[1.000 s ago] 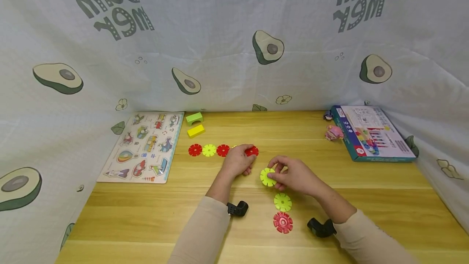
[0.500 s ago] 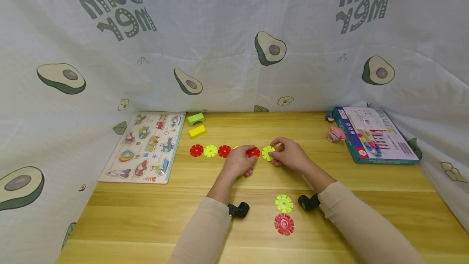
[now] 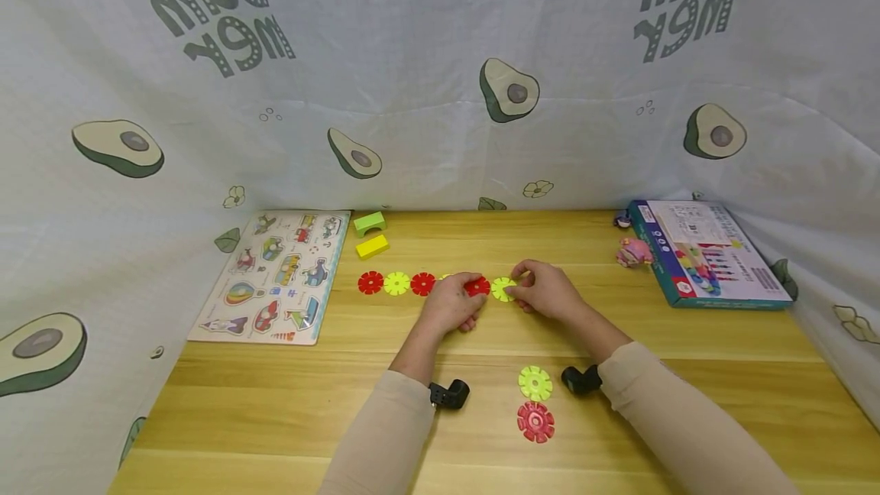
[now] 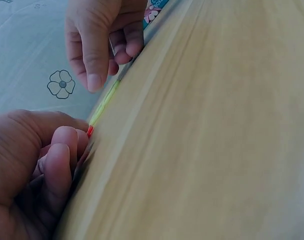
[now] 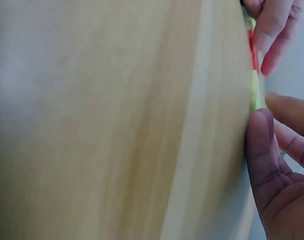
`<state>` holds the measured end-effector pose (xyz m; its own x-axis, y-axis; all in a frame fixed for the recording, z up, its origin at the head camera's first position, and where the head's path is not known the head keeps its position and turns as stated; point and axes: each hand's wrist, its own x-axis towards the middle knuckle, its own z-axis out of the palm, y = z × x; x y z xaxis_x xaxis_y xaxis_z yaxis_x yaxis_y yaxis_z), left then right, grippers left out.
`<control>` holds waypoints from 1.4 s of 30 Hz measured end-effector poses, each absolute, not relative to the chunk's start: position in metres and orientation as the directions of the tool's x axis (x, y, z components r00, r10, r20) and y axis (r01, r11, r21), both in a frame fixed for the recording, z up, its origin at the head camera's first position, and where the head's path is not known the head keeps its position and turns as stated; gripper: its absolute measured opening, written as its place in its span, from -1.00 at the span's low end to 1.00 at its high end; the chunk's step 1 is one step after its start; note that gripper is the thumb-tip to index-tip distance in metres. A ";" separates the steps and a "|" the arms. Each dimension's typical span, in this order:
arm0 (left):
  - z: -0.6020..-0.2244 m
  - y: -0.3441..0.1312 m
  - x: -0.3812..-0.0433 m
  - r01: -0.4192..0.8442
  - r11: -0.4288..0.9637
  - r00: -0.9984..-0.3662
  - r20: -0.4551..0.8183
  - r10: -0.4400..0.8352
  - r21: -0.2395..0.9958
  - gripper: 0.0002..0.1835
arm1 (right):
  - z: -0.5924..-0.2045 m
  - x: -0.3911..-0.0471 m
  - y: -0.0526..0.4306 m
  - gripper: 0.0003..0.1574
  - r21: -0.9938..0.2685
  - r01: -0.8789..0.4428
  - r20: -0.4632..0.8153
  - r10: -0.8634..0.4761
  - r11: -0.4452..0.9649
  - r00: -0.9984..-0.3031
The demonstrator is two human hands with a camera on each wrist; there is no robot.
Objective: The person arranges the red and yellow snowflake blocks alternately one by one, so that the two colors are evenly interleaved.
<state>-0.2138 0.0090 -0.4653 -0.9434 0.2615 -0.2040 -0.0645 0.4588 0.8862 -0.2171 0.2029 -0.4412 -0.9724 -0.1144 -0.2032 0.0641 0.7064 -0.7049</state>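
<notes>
A row of notched plastic interlocking discs lies flat on the table, alternating red and yellow. Thumb and index finger of my left hand hold the edges of the red disc, and that hand mostly covers a yellow disc. Just right of it, my right hand pinches the yellow disc at the row's end. In the right wrist view this yellow disc meets the red one edge to edge. Nearer the front lie a loose yellow disc and a pinkish-red disc.
A picture puzzle board lies at the left, beside a green arch block and a yellow block. On the right are a boxed set, a pink figurine and a small dark figurine. A patterned curtain hangs behind.
My right hand has carried the yellow disc up and left from near the loose discs to the row's right end, where it now lies. My left hand has stayed on the red disc.
</notes>
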 end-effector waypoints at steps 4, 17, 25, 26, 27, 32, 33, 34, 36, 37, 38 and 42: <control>-0.465 0.008 -0.213 -0.053 0.460 -0.937 -0.204 0.284 0.886 -0.51 | -0.437 -0.204 0.206 -0.62 -0.711 0.010 -0.180 -0.168 0.703 -0.969; -0.466 0.032 -0.216 -0.029 0.284 -0.868 -0.165 0.468 0.958 -0.49 | -0.425 -0.133 0.224 -0.58 -0.707 -0.146 -0.193 -0.387 0.692 -0.902; -0.467 0.042 -0.213 -0.002 0.372 -0.894 -0.168 0.415 0.928 -0.44 | -0.424 -0.098 0.230 -0.50 -0.764 -0.177 -0.287 -0.572 0.621 -0.768; -0.466 0.042 -0.212 -0.005 0.376 -0.897 -0.171 0.408 0.927 -0.43 | -0.424 -0.095 0.231 -0.49 -0.774 -0.167 -0.303 -0.589 0.611 -0.749; -0.466 0.043 -0.212 -0.010 0.380 -0.899 -0.174 0.401 0.925 -0.43 | -0.425 -0.092 0.231 -0.48 -0.780 -0.160 -0.318 -0.603 0.605 -0.732; -0.465 0.045 -0.212 -0.032 0.409 -0.904 -0.201 0.378 0.912 -0.42 | -0.428 -0.086 0.235 -0.45 -0.779 -0.166 -0.345 -0.634 0.605 -0.692; -0.465 0.045 -0.212 -0.036 0.419 -0.904 -0.208 0.372 0.907 -0.42 | -0.428 -0.085 0.235 -0.45 -0.775 -0.164 -0.352 -0.633 0.610 -0.689; -0.465 0.045 -0.212 -0.040 0.426 -0.904 -0.214 0.369 0.904 -0.42 | -0.429 -0.085 0.236 -0.46 -0.773 -0.163 -0.357 -0.632 0.613 -0.688; -0.465 0.046 -0.211 -0.044 0.440 -0.904 -0.223 0.364 0.897 -0.42 | -0.430 -0.084 0.236 -0.46 -0.765 -0.176 -0.356 -0.634 0.620 -0.686; -0.465 0.046 -0.211 -0.044 0.444 -0.904 -0.224 0.363 0.895 -0.42 | -0.431 -0.084 0.236 -0.47 -0.759 -0.184 -0.356 -0.634 0.625 -0.687; -0.464 0.046 -0.211 -0.042 0.446 -0.904 -0.224 0.363 0.894 -0.43 | -0.431 -0.083 0.236 -0.47 -0.752 -0.195 -0.353 -0.633 0.630 -0.689; -0.465 0.045 -0.211 -0.035 0.441 -0.904 -0.216 0.369 0.897 -0.45 | -0.432 -0.084 0.234 -0.53 -0.723 -0.242 -0.335 -0.633 0.648 -0.698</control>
